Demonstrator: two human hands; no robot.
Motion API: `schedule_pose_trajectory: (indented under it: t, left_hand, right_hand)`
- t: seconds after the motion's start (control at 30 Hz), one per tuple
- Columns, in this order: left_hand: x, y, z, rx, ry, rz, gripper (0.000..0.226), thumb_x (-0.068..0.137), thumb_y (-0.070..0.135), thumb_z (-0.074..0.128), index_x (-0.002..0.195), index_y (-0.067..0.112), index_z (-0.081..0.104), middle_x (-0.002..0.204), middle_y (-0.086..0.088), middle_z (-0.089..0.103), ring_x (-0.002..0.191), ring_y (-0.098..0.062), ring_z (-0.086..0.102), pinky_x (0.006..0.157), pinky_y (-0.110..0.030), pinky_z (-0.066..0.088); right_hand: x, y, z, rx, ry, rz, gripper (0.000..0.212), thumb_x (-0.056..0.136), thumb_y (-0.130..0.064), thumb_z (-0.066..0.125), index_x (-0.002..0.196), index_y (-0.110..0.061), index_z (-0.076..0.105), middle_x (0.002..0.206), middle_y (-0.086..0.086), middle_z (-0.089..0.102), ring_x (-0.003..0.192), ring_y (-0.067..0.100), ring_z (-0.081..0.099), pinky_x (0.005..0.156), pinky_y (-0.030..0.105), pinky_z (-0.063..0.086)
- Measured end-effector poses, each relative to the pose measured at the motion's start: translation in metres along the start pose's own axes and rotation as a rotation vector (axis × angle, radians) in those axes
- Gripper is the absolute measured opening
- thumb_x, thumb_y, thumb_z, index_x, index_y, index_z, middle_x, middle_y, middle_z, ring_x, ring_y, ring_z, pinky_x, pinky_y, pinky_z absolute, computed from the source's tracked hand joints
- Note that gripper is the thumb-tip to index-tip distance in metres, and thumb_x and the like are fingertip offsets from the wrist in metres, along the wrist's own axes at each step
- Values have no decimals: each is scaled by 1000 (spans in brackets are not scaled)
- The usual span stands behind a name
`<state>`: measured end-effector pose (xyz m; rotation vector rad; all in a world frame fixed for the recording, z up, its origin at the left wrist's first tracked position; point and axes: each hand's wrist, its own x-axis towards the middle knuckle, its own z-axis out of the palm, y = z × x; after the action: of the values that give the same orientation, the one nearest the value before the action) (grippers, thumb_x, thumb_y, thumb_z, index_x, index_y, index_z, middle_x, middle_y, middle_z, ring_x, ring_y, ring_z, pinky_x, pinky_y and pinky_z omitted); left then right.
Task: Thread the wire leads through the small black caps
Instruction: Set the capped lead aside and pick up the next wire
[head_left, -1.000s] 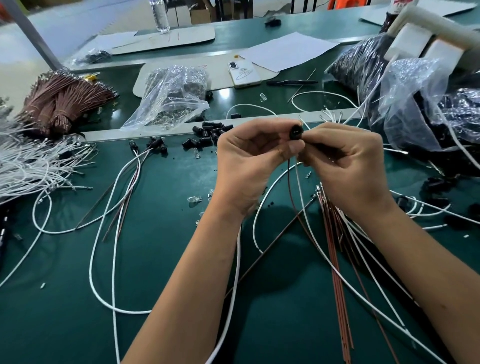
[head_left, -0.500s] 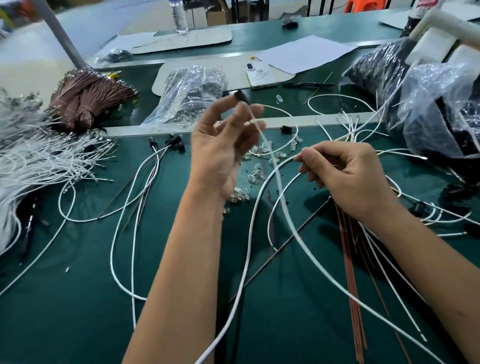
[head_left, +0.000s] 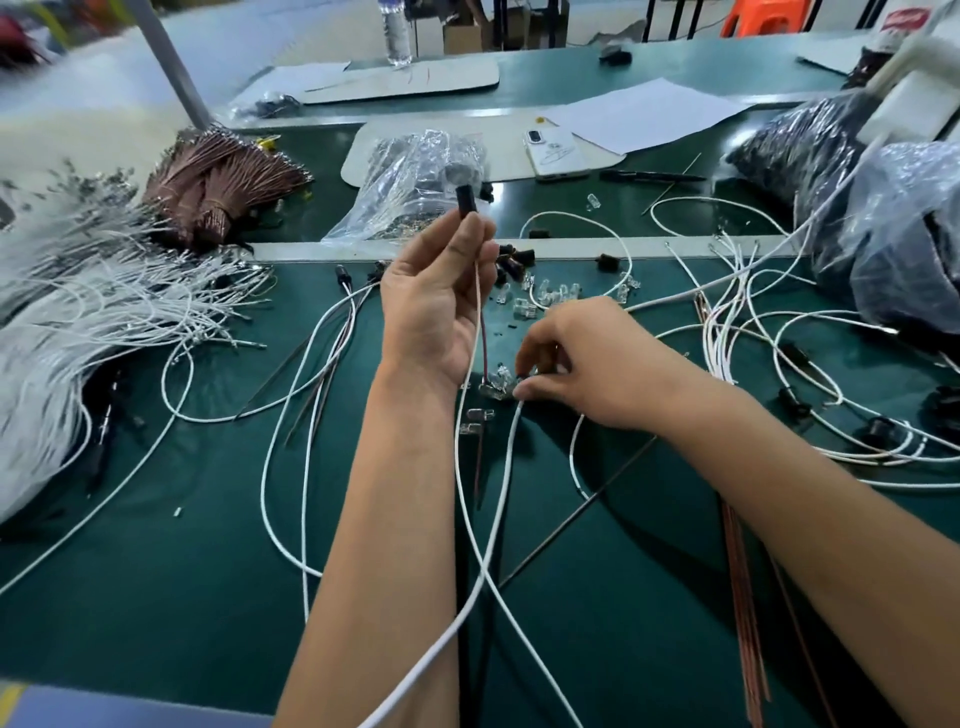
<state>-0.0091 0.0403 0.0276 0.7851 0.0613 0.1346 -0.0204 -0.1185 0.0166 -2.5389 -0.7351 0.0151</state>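
Observation:
My left hand (head_left: 441, 301) is raised above the green mat and pinches a small black cap (head_left: 466, 198) at its fingertips. A white lead (head_left: 470, 467) and a thin brown lead hang from the cap down toward me. My right hand (head_left: 587, 358) is low on the mat, fingers curled over a small heap of clear plastic pieces (head_left: 496, 382), its fingertips touching them. More loose black caps (head_left: 511, 260) lie behind the hands near the mat's far edge.
A big bundle of white leads (head_left: 78, 312) fills the left, with brown bundles (head_left: 218, 182) behind. Clear bags (head_left: 415, 182) and dark bags (head_left: 883, 234) sit at the back and right. A phone (head_left: 553, 150), a pen and paper lie beyond. Copper-brown wires (head_left: 748, 597) lie right.
My hands have parted. The left hand rose with the black cap, the leads trailing below. The right hand dropped to the mat and reached the clear pieces.

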Motion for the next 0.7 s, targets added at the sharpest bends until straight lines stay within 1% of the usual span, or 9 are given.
schedule_pose_trajectory:
  t: [0.07,0.17,0.23,0.27,0.33,0.4,0.5,0.57,0.7]
  left_hand:
    - [1,-2,2,31,7,-12,10,86,1,69,86,11,72,77,-7,75,61,-11,69,57,-18,55]
    - [1,-5,4,115,-10,-18,10,86,0,71,90,10,71,77,-7,75,62,-11,68,58,-19,55]
    - [1,-7,4,196,-38,-31,13,83,0,73,92,9,71,79,-7,75,62,-12,68,58,-20,54]
    - [0,-8,4,251,-55,-44,14,82,0,74,93,8,71,79,-8,75,62,-13,67,58,-20,54]
    - [-1,-13,6,380,-97,-75,14,83,0,75,93,8,71,79,-9,75,61,-13,66,56,-20,52]
    - [-3,-16,9,481,-149,-109,12,83,0,76,91,10,72,78,-9,74,59,-12,64,54,-18,50]
    - [-5,-22,13,613,-246,-159,13,81,-1,77,87,10,73,78,-10,75,57,-13,64,51,-17,48]
    - [-6,-24,13,721,-314,-177,15,80,-1,80,87,10,74,78,-10,76,57,-13,65,51,-17,46]
    - [-10,-28,14,846,-422,-210,16,78,2,82,87,15,78,85,-12,78,61,-14,66,55,-17,45]
  right_hand:
    - [2,0,0,20,-31,29,20,81,-34,88,89,-17,80,71,-9,65,62,0,55,57,9,40]
    - [-2,4,-4,97,5,48,17,81,-28,89,85,-16,77,72,-4,68,63,7,59,60,13,43]
    - [-8,10,-10,336,79,84,16,82,-16,87,83,-11,72,72,4,72,64,18,67,63,27,54]
    - [-13,15,-13,492,120,98,16,83,-8,86,83,-7,70,72,9,73,63,22,69,59,31,57]
    - [-24,26,-21,726,211,102,17,81,1,84,82,-2,67,72,14,74,62,25,71,55,30,58]
    - [-35,35,-29,852,290,95,16,80,-4,85,86,-5,71,73,15,74,62,26,72,56,28,59]
    - [-49,44,-35,939,450,76,11,81,-18,83,89,-12,77,73,12,74,56,22,68,52,25,56]
    - [-54,49,-31,1008,542,78,8,84,-18,79,89,-12,78,71,8,73,55,17,65,50,22,53]
    - [-58,54,-25,1048,562,102,16,89,-15,73,101,-5,76,78,7,74,64,17,67,59,23,57]
